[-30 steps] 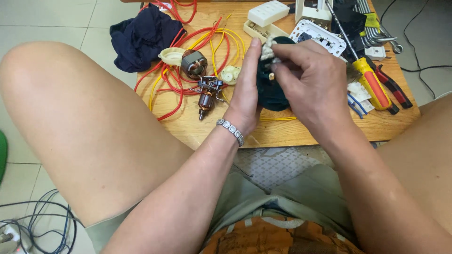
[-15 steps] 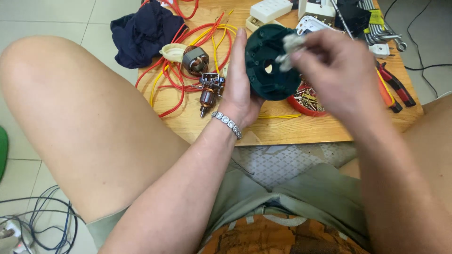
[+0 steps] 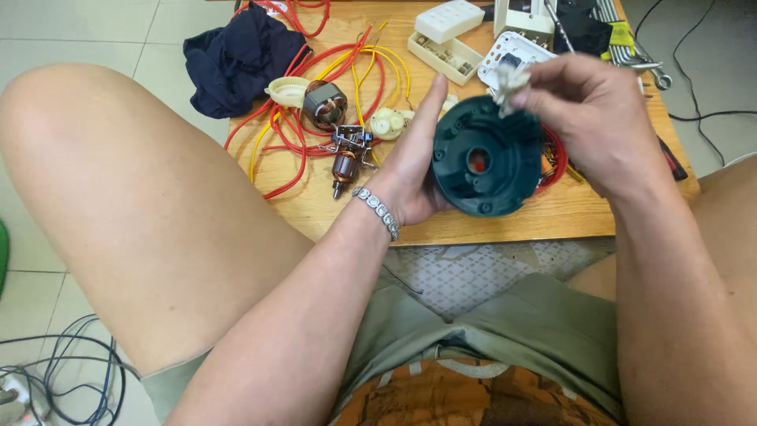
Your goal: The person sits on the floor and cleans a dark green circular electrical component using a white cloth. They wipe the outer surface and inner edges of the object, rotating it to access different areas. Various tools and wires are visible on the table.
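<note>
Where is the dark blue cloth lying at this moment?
In the head view, the dark blue cloth lies at the upper left, on the far left corner of the wooden table, beside the red wires.

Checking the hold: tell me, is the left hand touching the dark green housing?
Touching. The head view shows the left hand cupping the dark green housing from its side.

Dark teal round motor housing (image 3: 482, 162) with red showing through its centre hole. Whitish rag (image 3: 511, 81). Red and yellow wires (image 3: 296, 130). Copper-wound armature (image 3: 345, 164). Navy cloth (image 3: 236, 59). Light wooden table (image 3: 473, 225). Silver link bracelet (image 3: 378, 211). Olive shorts (image 3: 505, 331).
</note>
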